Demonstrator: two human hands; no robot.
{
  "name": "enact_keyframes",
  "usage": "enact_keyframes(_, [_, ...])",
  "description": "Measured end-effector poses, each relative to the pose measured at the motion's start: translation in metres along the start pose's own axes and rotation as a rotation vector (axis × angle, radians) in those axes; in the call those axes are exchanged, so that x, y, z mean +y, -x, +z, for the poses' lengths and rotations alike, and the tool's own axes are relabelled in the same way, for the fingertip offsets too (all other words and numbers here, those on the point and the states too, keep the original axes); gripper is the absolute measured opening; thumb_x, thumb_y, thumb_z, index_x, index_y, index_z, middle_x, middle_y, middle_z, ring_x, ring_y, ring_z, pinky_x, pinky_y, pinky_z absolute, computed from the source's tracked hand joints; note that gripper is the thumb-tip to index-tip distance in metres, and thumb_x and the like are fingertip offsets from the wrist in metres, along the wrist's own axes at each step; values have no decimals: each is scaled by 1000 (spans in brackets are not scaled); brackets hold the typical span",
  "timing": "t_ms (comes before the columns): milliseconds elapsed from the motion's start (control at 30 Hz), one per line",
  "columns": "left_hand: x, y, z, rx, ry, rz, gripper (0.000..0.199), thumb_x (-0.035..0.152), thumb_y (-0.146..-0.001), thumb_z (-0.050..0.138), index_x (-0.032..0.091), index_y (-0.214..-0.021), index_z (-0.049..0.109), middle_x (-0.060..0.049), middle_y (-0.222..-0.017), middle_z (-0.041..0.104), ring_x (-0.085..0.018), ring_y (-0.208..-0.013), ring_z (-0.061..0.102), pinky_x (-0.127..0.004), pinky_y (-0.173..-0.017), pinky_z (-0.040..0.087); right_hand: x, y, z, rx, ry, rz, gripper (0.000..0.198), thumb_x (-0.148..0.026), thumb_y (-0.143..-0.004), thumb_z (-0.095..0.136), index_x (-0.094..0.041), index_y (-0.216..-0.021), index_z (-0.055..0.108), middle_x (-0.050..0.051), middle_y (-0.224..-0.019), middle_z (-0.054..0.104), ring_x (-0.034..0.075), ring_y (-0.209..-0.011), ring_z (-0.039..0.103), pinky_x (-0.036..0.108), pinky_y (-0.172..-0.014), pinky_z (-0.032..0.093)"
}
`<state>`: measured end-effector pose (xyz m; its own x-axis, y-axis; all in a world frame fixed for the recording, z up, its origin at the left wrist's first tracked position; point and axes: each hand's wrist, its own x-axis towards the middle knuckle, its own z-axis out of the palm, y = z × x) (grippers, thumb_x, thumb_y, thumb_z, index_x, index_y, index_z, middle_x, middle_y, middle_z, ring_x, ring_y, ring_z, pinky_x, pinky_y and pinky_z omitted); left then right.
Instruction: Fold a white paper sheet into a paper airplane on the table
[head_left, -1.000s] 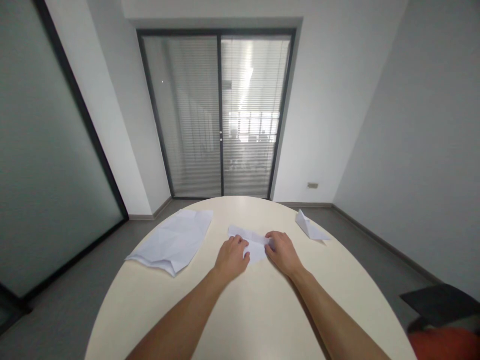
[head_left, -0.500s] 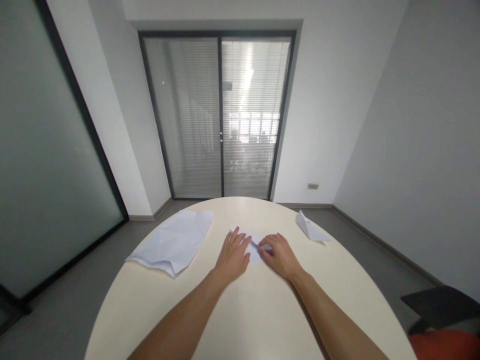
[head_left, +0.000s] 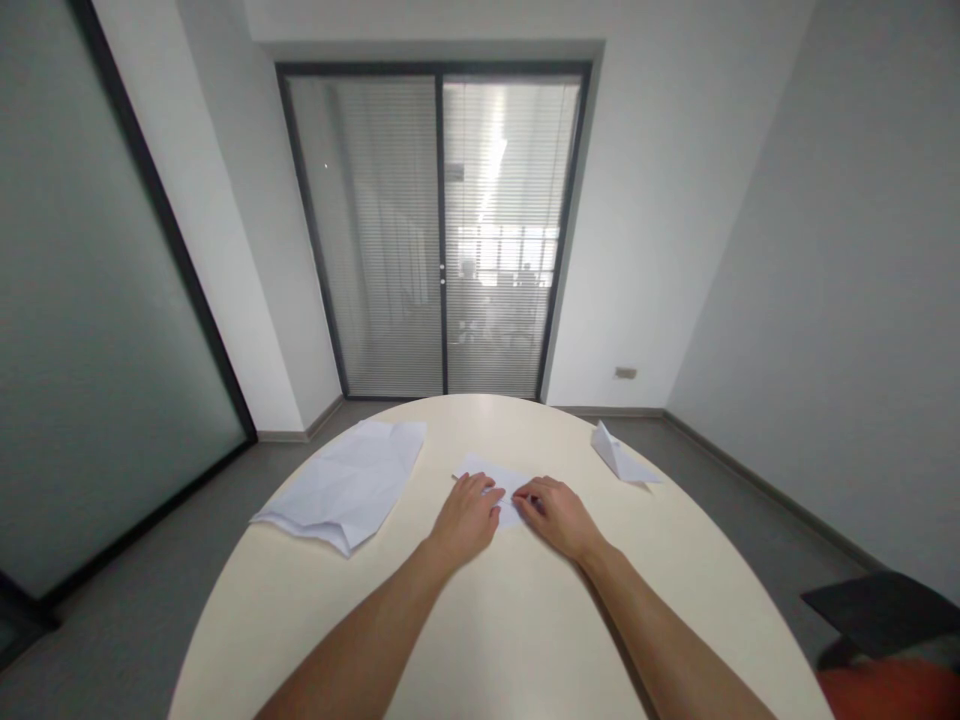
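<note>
A small folded piece of white paper (head_left: pixel 487 466) lies on the table between my two hands, its near side partly covered by them. My left hand (head_left: pixel 466 518) rests on its left part, fingers slightly bent and the thumb apart from the index finger. At the right part of the paper, my right hand (head_left: pixel 556 514) is closed, thumb and fingertips pinched together at the paper. The fingers hide the exact fold there.
A larger creased white sheet (head_left: pixel 360 480) lies on the left of the round cream table (head_left: pixel 480 620). At the right edge stands a folded paper piece (head_left: pixel 622 462). A chair with a dark back (head_left: pixel 885 612) and red seat is at the lower right.
My left hand has drawn its fingers in and back slightly, uncovering more of the paper's far edge. The raised fold seen between the hands now looks flatter. My right hand has barely moved.
</note>
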<state>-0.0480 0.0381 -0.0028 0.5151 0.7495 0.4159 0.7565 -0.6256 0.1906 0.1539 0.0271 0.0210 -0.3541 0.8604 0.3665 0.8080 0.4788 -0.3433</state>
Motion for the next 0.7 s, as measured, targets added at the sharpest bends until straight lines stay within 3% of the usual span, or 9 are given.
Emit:
enact_keyframes(167, [-2,0,2,-74,21,37,39,16,-96,43,22,-131,59,-8,-145,52,-23,-136,44,-45,-117,31,2,1,3,-9,-20,-2,28,-29,-94,48,-24,-102,74,5,-101,73,20,-100,61,30,-88,46])
enact_keyframes(300, [-2,-1,0,-81,41,60,40,15,-96,40,20,-131,59,-8,-140,57,-21,-130,50,-41,-113,37,3,0,6,-31,-22,-35,31,-28,-95,46,-23,-107,74,6,-111,71,20,-107,60,30,-95,45])
enact_keyframes(500, [0,-2,-5,-39,71,48,34,21,-90,51,18,-123,61,-9,-126,63,-22,-120,55,-37,-108,42,-3,1,7,-54,-51,-82,35,-28,-96,43,-22,-116,71,6,-116,71,21,-110,60,32,-99,45])
enact_keyframes(700, [0,0,-5,-125,49,-30,47,31,-94,45,18,-139,50,-11,-146,51,-25,-136,43,-46,-116,31,-3,2,8,-138,-84,-124,46,-35,-98,40,-17,-135,60,9,-139,59,22,-130,52,36,-113,37])
